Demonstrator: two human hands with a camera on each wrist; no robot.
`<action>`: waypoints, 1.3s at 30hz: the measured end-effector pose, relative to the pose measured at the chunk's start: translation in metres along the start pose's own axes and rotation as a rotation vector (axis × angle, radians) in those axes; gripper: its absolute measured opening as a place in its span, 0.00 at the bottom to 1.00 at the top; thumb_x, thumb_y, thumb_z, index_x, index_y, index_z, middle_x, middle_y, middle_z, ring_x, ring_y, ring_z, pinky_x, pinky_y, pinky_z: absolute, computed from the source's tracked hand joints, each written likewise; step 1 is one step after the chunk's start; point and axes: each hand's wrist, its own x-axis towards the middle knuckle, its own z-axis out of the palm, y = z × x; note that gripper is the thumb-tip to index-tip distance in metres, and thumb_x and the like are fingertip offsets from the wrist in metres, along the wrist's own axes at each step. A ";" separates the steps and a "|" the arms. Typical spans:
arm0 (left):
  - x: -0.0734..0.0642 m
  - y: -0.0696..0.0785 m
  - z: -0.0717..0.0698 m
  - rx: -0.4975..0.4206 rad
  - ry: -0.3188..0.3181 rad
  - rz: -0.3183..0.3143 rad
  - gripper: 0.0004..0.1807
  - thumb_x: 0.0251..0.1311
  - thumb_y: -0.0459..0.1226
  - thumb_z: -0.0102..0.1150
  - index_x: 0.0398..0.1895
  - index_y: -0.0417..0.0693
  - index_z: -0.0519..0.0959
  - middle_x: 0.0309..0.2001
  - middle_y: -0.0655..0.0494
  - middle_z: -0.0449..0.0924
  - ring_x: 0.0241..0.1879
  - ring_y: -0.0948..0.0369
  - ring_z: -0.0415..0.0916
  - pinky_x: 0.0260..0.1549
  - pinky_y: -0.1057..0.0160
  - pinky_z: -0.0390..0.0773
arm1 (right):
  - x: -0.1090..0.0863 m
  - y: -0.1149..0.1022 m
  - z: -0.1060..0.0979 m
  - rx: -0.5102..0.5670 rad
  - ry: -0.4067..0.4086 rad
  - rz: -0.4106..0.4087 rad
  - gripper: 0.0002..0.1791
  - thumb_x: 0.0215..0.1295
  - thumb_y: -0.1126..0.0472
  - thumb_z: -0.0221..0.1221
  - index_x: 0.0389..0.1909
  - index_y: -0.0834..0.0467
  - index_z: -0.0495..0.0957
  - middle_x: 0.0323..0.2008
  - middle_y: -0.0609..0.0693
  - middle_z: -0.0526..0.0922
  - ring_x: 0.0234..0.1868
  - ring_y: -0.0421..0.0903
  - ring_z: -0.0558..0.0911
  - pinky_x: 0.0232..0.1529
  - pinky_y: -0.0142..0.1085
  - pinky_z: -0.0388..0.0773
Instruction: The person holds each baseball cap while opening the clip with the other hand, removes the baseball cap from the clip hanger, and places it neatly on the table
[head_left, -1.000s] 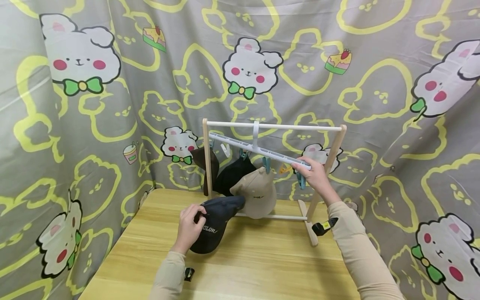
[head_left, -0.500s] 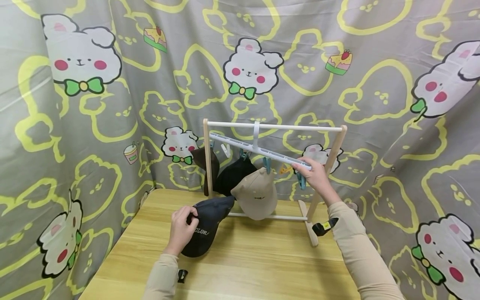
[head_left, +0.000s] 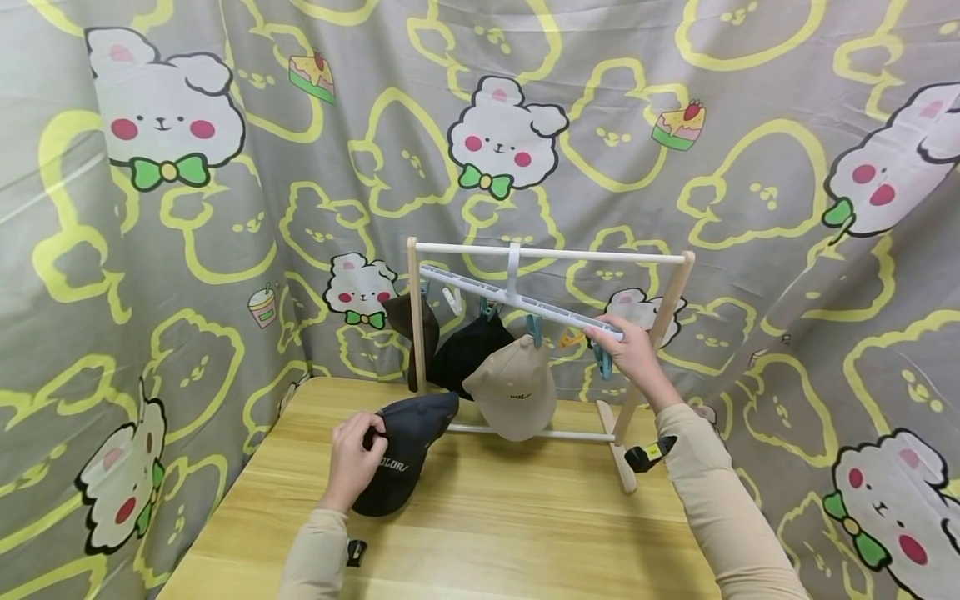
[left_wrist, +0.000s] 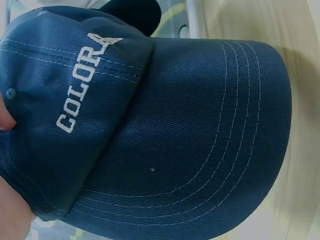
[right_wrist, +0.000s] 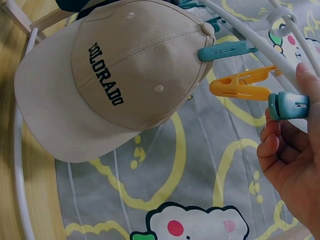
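Note:
A navy baseball cap (head_left: 393, 462) with white lettering hangs brim-down from my left hand (head_left: 354, 458), which pinches it by the crown. In the left wrist view the cap (left_wrist: 180, 125) fills most of the picture. My right hand (head_left: 630, 350) grips the lower right end of a pale blue clip hanger (head_left: 555, 312), which hooks over the rack's top bar and tilts down to the right. A beige cap (right_wrist: 125, 70) dangles from a teal clothespin (right_wrist: 227, 51). Near my right fingers are a yellow clothespin (right_wrist: 240, 86) and another teal clothespin (right_wrist: 289, 106).
A wooden rack (head_left: 667, 304) with white bars stands on the wooden table (head_left: 525, 533). A black cap (head_left: 468, 350) and a dark brown cap (head_left: 408, 333) hang at the hanger's left half. A patterned curtain (head_left: 615, 50) surrounds the table.
My left hand has drawn the navy cap leftward and slightly toward me, away from the beige cap. The beige cap has swung a little; my right hand stays on the hanger.

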 end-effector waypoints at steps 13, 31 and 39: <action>-0.006 -0.015 -0.015 0.074 0.000 -0.014 0.13 0.40 0.20 0.54 0.25 0.47 0.73 0.26 0.55 0.75 0.30 0.58 0.72 0.39 0.55 0.62 | 0.001 0.001 0.000 0.000 0.011 -0.008 0.21 0.67 0.44 0.59 0.48 0.57 0.80 0.34 0.58 0.84 0.25 0.39 0.76 0.29 0.32 0.74; -0.001 -0.030 -0.046 0.115 -0.075 -0.111 0.15 0.39 0.20 0.55 0.24 0.48 0.70 0.25 0.57 0.72 0.27 0.63 0.66 0.37 0.59 0.58 | 0.001 0.003 0.002 -0.012 0.013 0.002 0.20 0.67 0.44 0.59 0.47 0.56 0.79 0.33 0.56 0.82 0.27 0.41 0.76 0.29 0.33 0.74; 0.004 -0.038 -0.062 0.194 -0.170 -0.108 0.15 0.39 0.21 0.56 0.24 0.50 0.69 0.27 0.56 0.76 0.26 0.62 0.68 0.35 0.58 0.59 | 0.001 0.002 0.002 -0.012 0.009 0.007 0.21 0.67 0.43 0.58 0.48 0.56 0.79 0.34 0.56 0.81 0.27 0.42 0.76 0.28 0.33 0.74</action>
